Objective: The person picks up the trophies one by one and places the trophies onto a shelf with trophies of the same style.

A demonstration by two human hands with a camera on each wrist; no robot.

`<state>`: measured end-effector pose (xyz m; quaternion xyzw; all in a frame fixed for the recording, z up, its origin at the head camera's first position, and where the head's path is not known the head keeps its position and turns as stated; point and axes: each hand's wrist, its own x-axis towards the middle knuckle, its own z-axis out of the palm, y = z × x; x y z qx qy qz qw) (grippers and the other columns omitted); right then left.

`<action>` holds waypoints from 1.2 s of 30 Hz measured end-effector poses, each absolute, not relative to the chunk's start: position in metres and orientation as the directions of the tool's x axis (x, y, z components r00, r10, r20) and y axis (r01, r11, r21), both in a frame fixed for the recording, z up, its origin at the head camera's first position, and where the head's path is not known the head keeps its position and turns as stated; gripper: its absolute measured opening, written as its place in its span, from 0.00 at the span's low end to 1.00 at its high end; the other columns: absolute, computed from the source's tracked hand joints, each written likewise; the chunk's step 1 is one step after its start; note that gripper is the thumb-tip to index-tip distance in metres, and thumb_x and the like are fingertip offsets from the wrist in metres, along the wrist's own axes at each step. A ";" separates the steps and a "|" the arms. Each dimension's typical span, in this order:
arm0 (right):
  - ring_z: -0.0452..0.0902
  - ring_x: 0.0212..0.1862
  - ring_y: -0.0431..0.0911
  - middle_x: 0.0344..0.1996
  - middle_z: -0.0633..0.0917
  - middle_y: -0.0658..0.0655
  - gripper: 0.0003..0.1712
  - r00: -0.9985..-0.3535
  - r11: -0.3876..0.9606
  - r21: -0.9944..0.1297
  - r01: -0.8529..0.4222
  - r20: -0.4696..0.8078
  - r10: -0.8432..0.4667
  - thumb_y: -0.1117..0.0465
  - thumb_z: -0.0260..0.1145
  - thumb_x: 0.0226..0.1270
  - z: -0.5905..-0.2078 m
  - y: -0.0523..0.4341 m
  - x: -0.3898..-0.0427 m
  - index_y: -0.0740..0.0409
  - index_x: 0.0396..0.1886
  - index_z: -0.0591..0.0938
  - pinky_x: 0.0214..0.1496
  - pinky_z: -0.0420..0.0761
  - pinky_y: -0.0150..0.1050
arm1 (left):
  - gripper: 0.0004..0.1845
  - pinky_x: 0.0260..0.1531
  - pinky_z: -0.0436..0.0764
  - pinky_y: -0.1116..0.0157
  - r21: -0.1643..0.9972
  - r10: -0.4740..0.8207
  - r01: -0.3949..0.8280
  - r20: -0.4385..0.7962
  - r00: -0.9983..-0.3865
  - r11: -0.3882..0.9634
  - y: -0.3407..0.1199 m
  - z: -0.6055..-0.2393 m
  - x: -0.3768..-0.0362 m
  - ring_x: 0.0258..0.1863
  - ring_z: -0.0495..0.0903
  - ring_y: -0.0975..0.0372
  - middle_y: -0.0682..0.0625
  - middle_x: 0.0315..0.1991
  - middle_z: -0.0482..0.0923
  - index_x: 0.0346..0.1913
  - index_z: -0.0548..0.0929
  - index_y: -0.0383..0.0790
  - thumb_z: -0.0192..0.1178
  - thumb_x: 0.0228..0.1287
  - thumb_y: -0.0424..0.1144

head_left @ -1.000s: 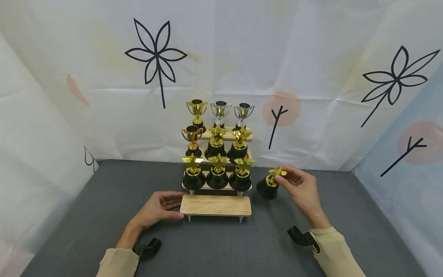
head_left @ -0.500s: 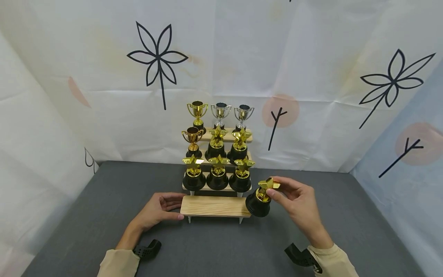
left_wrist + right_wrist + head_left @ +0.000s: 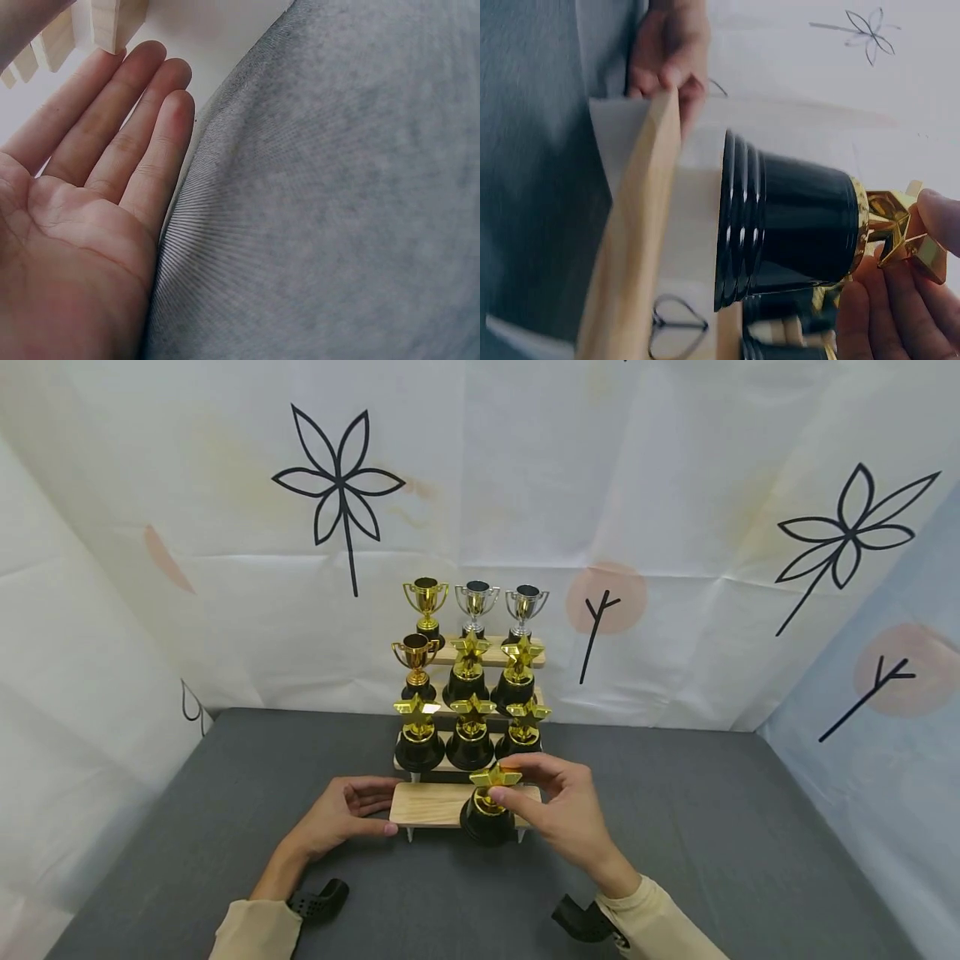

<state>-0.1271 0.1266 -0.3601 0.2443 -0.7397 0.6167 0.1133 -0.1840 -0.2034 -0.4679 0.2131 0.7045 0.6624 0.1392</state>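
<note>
While the left hand (image 3: 347,810) lies with straight fingers against the lowest wooden step (image 3: 431,804), the right hand (image 3: 564,814) pinches the star trophy (image 3: 487,810) by its gold star, above this step's right part.

right hand (image 3: 567,814) grips star trophy (image 3: 487,810) | left hand (image 3: 341,814) touches wooden step (image 3: 427,804)

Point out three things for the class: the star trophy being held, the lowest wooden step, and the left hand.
star trophy (image 3: 487,818), head view, on its black base.
lowest wooden step (image 3: 427,804), head view, on its bare top surface.
left hand (image 3: 341,814), head view, on the back of the hand.
</note>
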 end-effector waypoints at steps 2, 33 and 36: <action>0.86 0.46 0.48 0.42 0.88 0.59 0.16 -0.866 0.109 -0.872 -0.477 0.446 -0.225 0.71 0.76 0.59 -0.363 0.115 -0.129 0.67 0.48 0.86 0.51 0.88 0.42 | 0.37 0.63 0.79 0.56 0.993 0.487 0.113 0.086 -0.869 0.027 -0.203 -0.468 -0.184 0.58 0.82 0.60 0.25 0.62 0.73 0.65 0.71 0.17 0.76 0.54 0.27; 0.87 0.46 0.50 0.45 0.88 0.57 0.17 -0.895 0.071 -0.904 -0.421 0.401 -0.195 0.66 0.77 0.60 -0.387 0.039 -0.147 0.62 0.49 0.87 0.49 0.89 0.41 | 0.37 0.62 0.80 0.59 0.995 0.506 0.097 0.090 -0.858 -0.012 -0.205 -0.468 -0.184 0.58 0.81 0.61 0.26 0.63 0.73 0.65 0.70 0.17 0.76 0.54 0.27; 0.87 0.46 0.51 0.45 0.88 0.58 0.17 -0.892 0.061 -0.904 -0.424 0.405 -0.200 0.66 0.77 0.60 -0.388 0.038 -0.149 0.62 0.49 0.87 0.48 0.89 0.39 | 0.37 0.62 0.80 0.58 0.995 0.507 0.096 0.093 -0.857 -0.019 -0.205 -0.468 -0.184 0.58 0.81 0.60 0.26 0.63 0.73 0.65 0.70 0.17 0.76 0.54 0.27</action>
